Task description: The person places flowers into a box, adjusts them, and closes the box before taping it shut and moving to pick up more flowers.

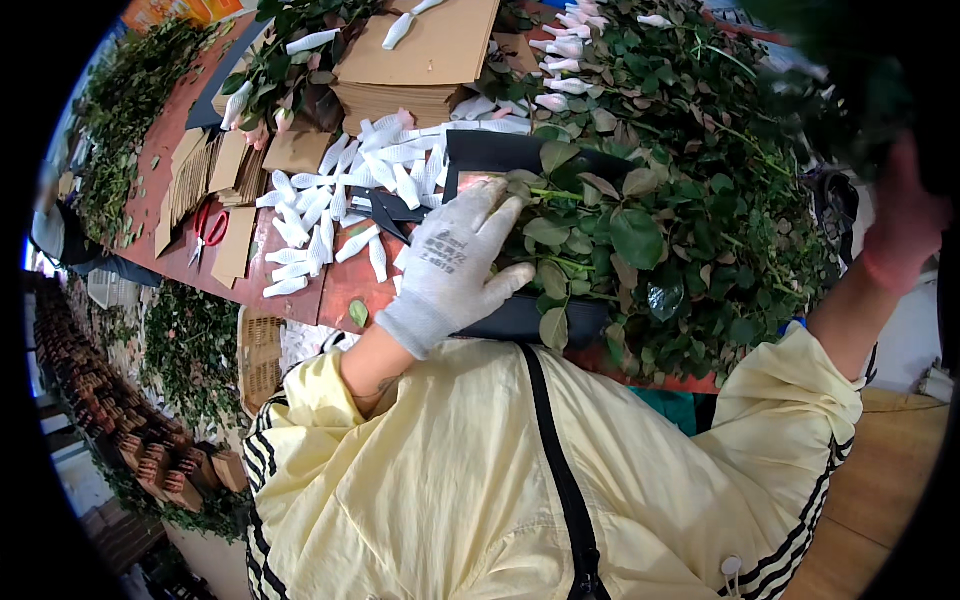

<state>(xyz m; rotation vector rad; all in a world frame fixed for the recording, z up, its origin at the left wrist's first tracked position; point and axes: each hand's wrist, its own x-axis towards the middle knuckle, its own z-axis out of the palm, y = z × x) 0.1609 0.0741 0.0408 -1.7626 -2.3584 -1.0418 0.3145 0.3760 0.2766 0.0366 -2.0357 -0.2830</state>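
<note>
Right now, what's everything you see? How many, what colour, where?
Table: one, red, middle
Leafy stems: many, green, right on table
Mesh sleeves: many, white, left middle
Cardboard stack: one, brown, top middle
Cardboard pieces: several, brown, left
Scissors: one pair, red handles, beside cardboard pieces
Flower heads: several, pale pink, top
Black pad: one, black, middle
Basket: one, tan, left
Jacket: one, pale yellow, bottom
Left hand: one, grey glove, by leafy stems
Right hand: one, reddish, far right, blurred
</note>
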